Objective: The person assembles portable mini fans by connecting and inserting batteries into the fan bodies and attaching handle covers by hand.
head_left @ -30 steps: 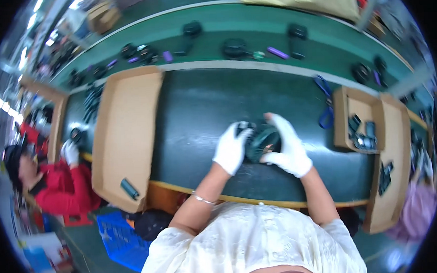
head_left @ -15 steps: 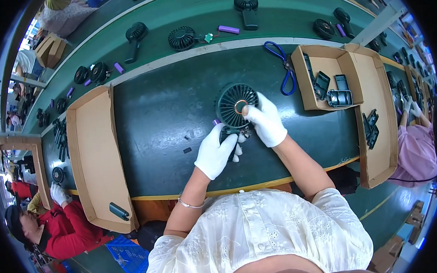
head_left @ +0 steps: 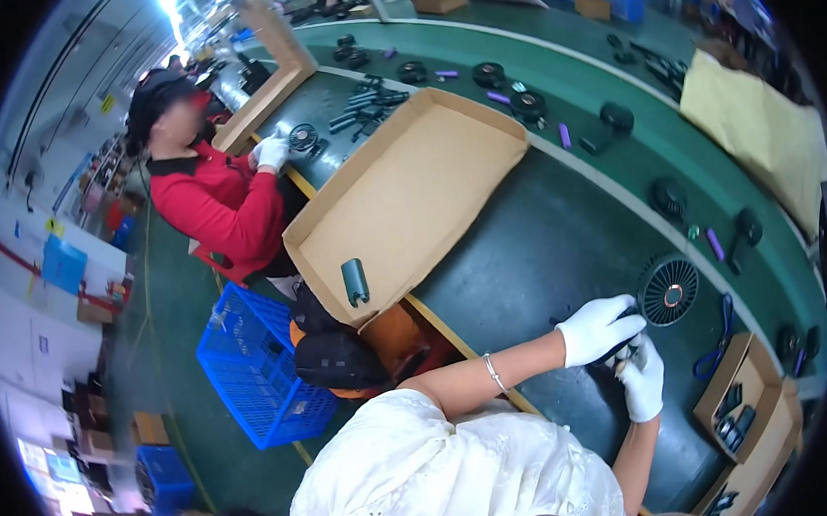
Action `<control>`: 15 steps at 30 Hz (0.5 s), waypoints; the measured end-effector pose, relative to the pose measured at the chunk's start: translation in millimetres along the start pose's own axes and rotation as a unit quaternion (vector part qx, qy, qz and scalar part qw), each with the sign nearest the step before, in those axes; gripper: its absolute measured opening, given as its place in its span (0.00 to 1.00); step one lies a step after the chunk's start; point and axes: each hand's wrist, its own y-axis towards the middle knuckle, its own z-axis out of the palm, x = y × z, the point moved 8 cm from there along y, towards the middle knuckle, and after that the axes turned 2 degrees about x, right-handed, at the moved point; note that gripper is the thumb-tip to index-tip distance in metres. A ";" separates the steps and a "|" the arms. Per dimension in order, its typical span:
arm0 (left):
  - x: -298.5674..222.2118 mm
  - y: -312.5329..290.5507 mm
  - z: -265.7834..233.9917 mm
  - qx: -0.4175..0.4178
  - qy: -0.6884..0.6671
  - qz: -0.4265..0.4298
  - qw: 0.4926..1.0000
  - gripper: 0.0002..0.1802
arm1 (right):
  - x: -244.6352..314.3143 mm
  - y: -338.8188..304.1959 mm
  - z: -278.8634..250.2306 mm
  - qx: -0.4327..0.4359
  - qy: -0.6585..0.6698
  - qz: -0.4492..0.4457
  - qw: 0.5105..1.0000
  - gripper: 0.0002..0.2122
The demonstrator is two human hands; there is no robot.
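A small dark handheld fan point(head_left: 669, 288) is held over the green bench, its round grille facing up with a copper-coloured ring in the middle. My left hand point(head_left: 601, 331), in a white glove, wraps around the fan's handle just beside the grille. Against the same handle, my gloved right hand point(head_left: 642, 379) presses with curled fingers. Between the two hands the dark handle parts are mostly covered, so their details cannot be made out. Blue-handled cutters point(head_left: 718, 339) lie to the right of the fan.
A cardboard tray point(head_left: 411, 203) on the left contains a dark green handle casing point(head_left: 354, 281). At right, a cardboard box point(head_left: 755, 372) holds dark casings. Beyond runs a green conveyor point(head_left: 604, 180) with fans and purple cells. A co-worker in red point(head_left: 212, 198) sits left, near a blue crate point(head_left: 261, 366).
My view has swung to the left, bringing the co-worker and crate further in. My right hand has left the fan's grille and come down to the handle beside my left hand.
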 end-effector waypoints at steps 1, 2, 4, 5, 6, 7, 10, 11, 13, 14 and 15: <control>-4.3 -5.5 -6.6 -0.002 0.010 -0.013 1.000 0.19 | -2.4 -0.6 5.4 -0.005 0.028 0.008 1.000 0.15; -8.7 -8.0 -6.6 0.010 -0.040 -0.051 0.998 0.17 | -12.4 -1.3 -4.3 0.019 0.051 0.041 0.998 0.13; 2.0 -9.1 -11.4 0.004 -0.137 -0.003 0.991 0.16 | -20.6 -3.2 10.3 0.136 0.125 0.043 0.982 0.15; -0.2 -9.5 -9.8 0.014 -0.237 0.031 0.971 0.15 | -18.0 -6.5 19.8 0.187 0.178 0.042 0.965 0.16; 7.4 -10.2 -3.4 0.036 -0.392 -0.004 0.919 0.16 | -15.7 -7.2 23.8 0.185 0.245 0.030 0.951 0.18; 11.0 -11.1 -1.8 0.055 -0.447 -0.014 0.893 0.16 | -11.6 -8.3 24.3 0.188 0.281 0.036 0.940 0.21; 10.8 -8.8 -8.5 0.021 -0.489 0.000 0.872 0.17 | 10.5 -3.0 35.9 0.182 0.345 0.012 0.921 0.27; 3.8 -8.6 -15.9 -0.020 -0.452 0.026 0.891 0.17 | 8.5 -2.0 33.7 0.184 0.341 0.008 0.922 0.30; 8.7 -6.3 -32.4 -0.064 -0.312 0.081 0.945 0.17 | 4.8 6.9 31.8 0.149 0.336 0.016 0.930 0.27; 10.7 -7.7 -24.9 -0.042 -0.322 0.042 0.945 0.17 | -4.1 11.6 22.3 0.097 0.356 0.035 0.929 0.23; 11.4 -5.1 -19.1 -0.061 -0.230 0.054 0.970 0.16 | -15.8 15.2 10.4 0.047 0.374 0.054 0.925 0.20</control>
